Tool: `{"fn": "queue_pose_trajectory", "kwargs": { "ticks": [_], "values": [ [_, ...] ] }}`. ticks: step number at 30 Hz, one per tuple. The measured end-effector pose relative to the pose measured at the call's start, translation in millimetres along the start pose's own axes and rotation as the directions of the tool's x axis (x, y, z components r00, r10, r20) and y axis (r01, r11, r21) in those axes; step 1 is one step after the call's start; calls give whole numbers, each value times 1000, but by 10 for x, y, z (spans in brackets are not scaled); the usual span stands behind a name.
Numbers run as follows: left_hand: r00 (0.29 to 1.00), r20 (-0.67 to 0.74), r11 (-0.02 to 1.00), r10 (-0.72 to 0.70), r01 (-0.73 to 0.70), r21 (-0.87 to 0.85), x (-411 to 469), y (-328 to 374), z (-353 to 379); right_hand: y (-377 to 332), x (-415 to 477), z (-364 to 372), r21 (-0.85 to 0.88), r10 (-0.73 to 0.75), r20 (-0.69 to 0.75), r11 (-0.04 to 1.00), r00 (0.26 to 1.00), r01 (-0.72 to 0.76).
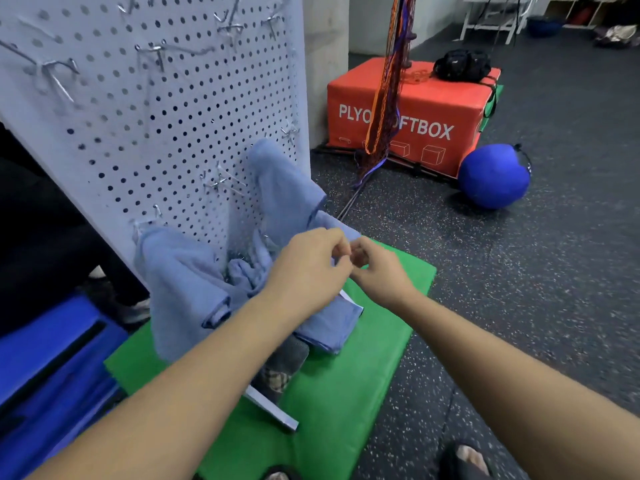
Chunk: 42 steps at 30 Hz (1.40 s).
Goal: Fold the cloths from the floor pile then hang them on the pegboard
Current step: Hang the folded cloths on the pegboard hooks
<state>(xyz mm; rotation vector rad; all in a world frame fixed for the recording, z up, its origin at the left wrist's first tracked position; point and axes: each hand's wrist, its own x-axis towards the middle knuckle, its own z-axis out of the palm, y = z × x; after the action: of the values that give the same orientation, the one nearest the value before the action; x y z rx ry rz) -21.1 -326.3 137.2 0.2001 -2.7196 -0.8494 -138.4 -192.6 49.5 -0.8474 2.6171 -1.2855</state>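
I noted the left hand (308,261) and right hand (377,268) meeting fingertip to fingertip, both pinched on an edge of the blue cloth (291,199) draped from the pegboard (149,109) down onto the green mat (346,375), other blue cloths (180,285) bunched beside it.

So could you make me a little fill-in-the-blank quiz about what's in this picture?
1. The light blue cloths hang on a white ____.
2. The ball on the floor is ____.
3. The mat under the pegboard is ____.
4. The black bag sits on a ____ box.

Missing words: pegboard; blue; green; red
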Motion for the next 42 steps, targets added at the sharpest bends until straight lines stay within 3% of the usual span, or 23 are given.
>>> {"fn": "queue_pose_trajectory", "kwargs": {
  "ticks": [4,8,12,16,19,22,27,33,36,38,42],
  "values": [
    [985,136,990,-108,118,-71,-202,-324,694,585,-228,267,-10,146,48,989,988,-146],
    [948,243,977,-208,212,11,-447,-770,1278,1091,-424,651,4,270,118,962,956,-272],
    [898,304,947,-318,314,61,-747,-1244,1750,1172,-525,1136,93,277,146,952,950,-291],
    [853,265,893,-450,438,105,-796,-1569,2023,1122,-431,1449,72,292,161,949,943,-306],
    [844,214,870,-492,472,141,-803,-1710,2210,1347,-444,1566,-5,407,145,912,902,-411],
    [838,242,872,-490,467,148,-825,-1823,2333,1492,-511,1656,4,409,98,912,907,-411],
    [845,278,888,-457,449,98,-881,-1736,2189,980,-422,1503,143,157,-108,980,982,-141],
    [937,172,950,-305,312,-16,-931,-1152,1394,67,-398,838,215,-163,-212,954,964,209],
    [965,113,969,-237,242,-38,-1005,-881,979,-259,-380,566,78,-389,-96,915,916,397],
    [967,85,970,-240,243,-31,-1087,-752,759,-485,-352,406,-66,-537,67,838,841,541],
    [964,22,963,-267,267,-24,-1239,-641,482,-878,-223,262,-354,-597,362,622,716,698]
  ]
}}
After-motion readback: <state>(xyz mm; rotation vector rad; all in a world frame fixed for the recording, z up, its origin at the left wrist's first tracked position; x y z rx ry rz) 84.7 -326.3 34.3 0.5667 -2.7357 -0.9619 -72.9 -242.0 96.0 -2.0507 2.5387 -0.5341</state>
